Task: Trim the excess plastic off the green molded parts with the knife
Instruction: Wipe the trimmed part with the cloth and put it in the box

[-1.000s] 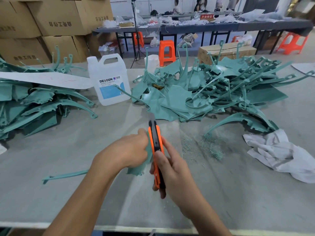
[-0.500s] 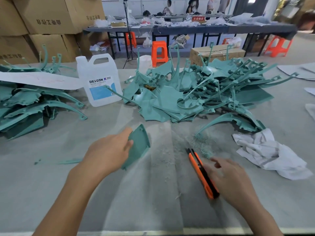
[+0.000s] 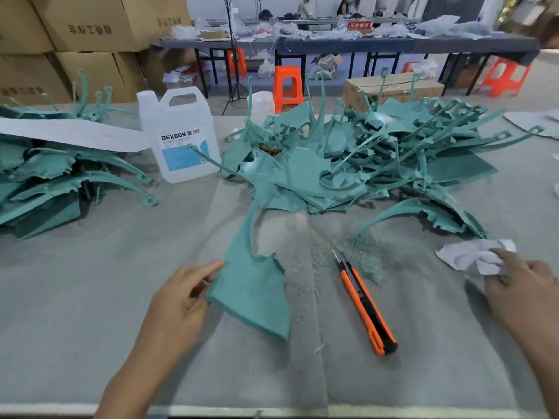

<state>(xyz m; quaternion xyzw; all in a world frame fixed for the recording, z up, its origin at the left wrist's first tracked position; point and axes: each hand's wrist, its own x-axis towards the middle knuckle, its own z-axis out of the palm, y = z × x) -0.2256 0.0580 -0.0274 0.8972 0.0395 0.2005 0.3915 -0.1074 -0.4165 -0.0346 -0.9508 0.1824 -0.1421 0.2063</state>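
The grey cloth-covered counter (image 3: 90, 297) carries an orange utility knife (image 3: 363, 305) near, heaped green molded plastic parts (image 3: 302, 176) far, a white plastic jug (image 3: 181, 137) far left and a crumpled white rag (image 3: 472, 255) right.

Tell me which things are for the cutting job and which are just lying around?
For the job: green part in the left hand, knife, pile of green parts.
Just lying about: jug, cardboard boxes, orange stool, maybe the white rag under the right hand.
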